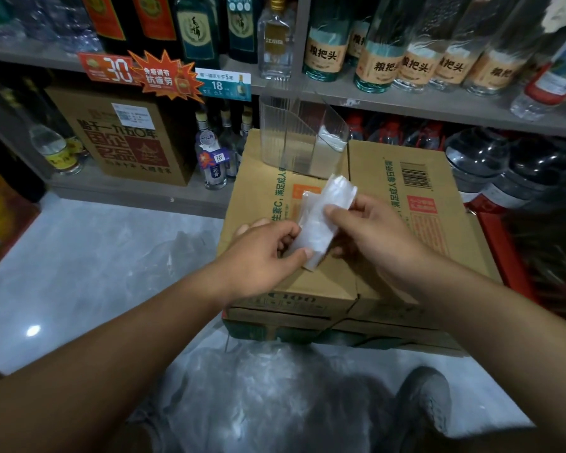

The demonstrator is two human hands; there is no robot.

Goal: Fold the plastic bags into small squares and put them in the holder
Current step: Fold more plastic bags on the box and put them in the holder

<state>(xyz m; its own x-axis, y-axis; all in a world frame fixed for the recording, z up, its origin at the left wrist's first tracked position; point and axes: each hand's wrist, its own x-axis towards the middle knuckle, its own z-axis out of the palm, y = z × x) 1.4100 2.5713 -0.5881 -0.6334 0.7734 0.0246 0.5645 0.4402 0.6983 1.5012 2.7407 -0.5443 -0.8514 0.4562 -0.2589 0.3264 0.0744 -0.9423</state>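
Note:
A clear plastic bag [321,220], folded into a narrow strip, is held above the cardboard box [406,263]. My left hand [262,256] pinches the strip's lower end between thumb and fingers. My right hand [366,227] pinches its upper part, where the top end is bent over. Behind them, a clear plastic holder [294,135] stands at the back of the box top; something white and folded lies in its right part.
Loose clear plastic bags [249,387] are heaped on the grey floor below the box, beside my shoe [425,403]. Shelves with bottles [373,60] and a carton [125,138] stand behind the box. A red crate [504,256] is to the right.

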